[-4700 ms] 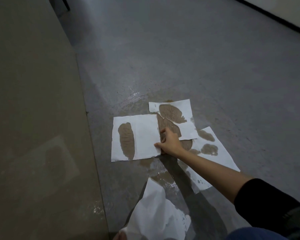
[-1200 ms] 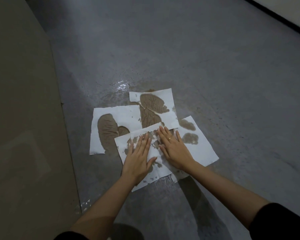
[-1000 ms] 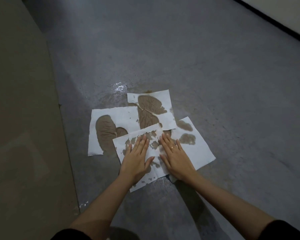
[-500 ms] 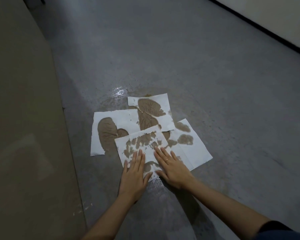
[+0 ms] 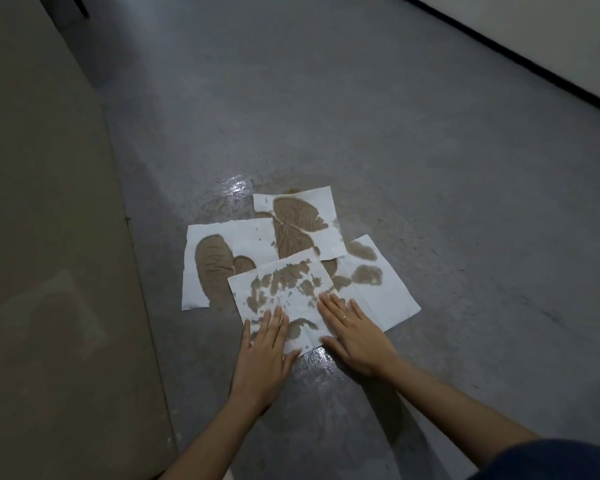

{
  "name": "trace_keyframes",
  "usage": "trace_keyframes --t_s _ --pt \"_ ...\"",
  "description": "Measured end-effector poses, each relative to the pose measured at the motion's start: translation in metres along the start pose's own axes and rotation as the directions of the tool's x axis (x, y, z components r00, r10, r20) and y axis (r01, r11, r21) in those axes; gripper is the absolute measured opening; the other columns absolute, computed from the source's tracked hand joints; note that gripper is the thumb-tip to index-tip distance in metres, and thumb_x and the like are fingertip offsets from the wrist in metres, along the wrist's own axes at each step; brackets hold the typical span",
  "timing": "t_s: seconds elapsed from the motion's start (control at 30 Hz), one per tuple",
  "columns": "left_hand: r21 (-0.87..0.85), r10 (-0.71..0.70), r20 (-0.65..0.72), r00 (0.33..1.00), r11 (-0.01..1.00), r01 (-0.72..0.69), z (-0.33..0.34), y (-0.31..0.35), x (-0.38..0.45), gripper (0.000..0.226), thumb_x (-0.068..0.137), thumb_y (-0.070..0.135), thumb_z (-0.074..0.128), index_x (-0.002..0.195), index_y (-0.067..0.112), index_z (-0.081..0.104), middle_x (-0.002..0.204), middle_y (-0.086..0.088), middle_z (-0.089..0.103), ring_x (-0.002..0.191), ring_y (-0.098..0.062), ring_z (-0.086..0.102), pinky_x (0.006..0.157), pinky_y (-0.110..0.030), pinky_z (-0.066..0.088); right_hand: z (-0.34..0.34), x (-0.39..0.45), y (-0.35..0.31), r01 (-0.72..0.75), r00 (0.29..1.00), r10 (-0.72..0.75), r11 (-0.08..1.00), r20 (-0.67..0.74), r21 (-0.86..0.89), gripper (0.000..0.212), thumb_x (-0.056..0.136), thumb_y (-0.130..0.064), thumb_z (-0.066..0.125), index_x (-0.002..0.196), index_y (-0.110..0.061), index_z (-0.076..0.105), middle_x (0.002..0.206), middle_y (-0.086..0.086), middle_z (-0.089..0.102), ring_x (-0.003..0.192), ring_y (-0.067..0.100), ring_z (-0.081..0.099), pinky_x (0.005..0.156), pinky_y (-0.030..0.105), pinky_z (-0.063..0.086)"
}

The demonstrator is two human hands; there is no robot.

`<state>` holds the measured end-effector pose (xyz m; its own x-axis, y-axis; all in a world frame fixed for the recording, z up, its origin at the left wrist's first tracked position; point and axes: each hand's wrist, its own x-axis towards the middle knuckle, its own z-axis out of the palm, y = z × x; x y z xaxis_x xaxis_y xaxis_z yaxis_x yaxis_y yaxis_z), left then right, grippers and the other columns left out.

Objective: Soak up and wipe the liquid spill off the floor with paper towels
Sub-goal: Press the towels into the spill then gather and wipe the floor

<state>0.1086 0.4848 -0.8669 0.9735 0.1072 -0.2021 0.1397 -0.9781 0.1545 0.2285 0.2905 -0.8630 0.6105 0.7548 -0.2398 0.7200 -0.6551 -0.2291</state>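
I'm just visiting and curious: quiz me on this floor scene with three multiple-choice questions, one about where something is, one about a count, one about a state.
1. Where do both hands rest?
A. on the nearest towel
B. on the farthest towel
C. on the wall

2. How many paper towels lie on the floor?
A. two
B. four
C. six

3. How are the hands held?
A. in fists
B. pinching a towel corner
C. flat, fingers straight

Answers:
1. A: the left hand and right hand both lie on the nearest towel.
2. B: besides the nearest one there are the left towel, the far towel and the right towel, all on the floor.
3. C: both palms press down flat with the fingers stretched out.
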Motion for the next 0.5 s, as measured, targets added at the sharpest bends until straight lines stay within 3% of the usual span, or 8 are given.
trace_keyframes --t_s 0.13,0.27,0.4,0.5 --pt "-0.015 0.035 -0.109 0.993 0.999 -0.037 -0.011 0.005 0.004 0.066 0.099 0.053 0.017 0.15 0.012 0.029 0.158 -0.003 0.023 0.147 -0.021 0.016 0.114 -0.045 0.012 -0.007 0.0 0.009 -0.085 0.991 0.086 0.996 -0.098 0.01 0.067 0.098 -0.058 0.007 0.153 -0.022 -0.01 0.16 -0.003 -0.017 0.146 0.009 -0.019 0.121 0.036 -0.005" --pt "0.021 0.166 -0.095 0.981 0.986 -0.165 -0.01 0.006 0.004 0.064 0.101 0.052 0.022 0.153 0.015 0.019 0.161 0.001 0.01 0.149 -0.017 0.004 0.116 -0.043 0.011 -0.01 0.002 0.023 -0.243 0.954 0.255 0.966 -0.157 0.089 0.071 0.095 -0.059 0.005 0.152 -0.02 -0.011 0.159 -0.002 -0.02 0.147 0.011 -0.019 0.12 0.033 -0.006" --pt "0.0 0.232 -0.031 0.972 0.973 -0.232 -0.001 0.002 0.0 0.065 0.1 0.055 0.022 0.152 0.015 0.023 0.159 0.0 0.021 0.148 -0.017 0.012 0.112 -0.037 0.016 0.0 -0.003 0.032 -0.341 0.925 0.355 0.932 -0.132 0.121 0.077 0.092 -0.062 0.001 0.154 -0.016 -0.008 0.16 0.0 -0.018 0.147 0.014 -0.018 0.121 0.037 -0.004" --pt "-0.037 0.243 -0.019 0.97 0.969 -0.243 0.003 0.0 -0.001 0.066 0.1 0.057 0.02 0.152 0.016 0.019 0.16 0.002 0.017 0.147 -0.019 0.012 0.112 -0.035 0.012 0.004 -0.007 0.036 -0.369 0.918 0.385 0.918 -0.096 0.146 0.083 0.087 -0.066 -0.003 0.153 -0.015 -0.008 0.16 0.001 -0.017 0.147 0.015 -0.018 0.121 0.037 -0.006"
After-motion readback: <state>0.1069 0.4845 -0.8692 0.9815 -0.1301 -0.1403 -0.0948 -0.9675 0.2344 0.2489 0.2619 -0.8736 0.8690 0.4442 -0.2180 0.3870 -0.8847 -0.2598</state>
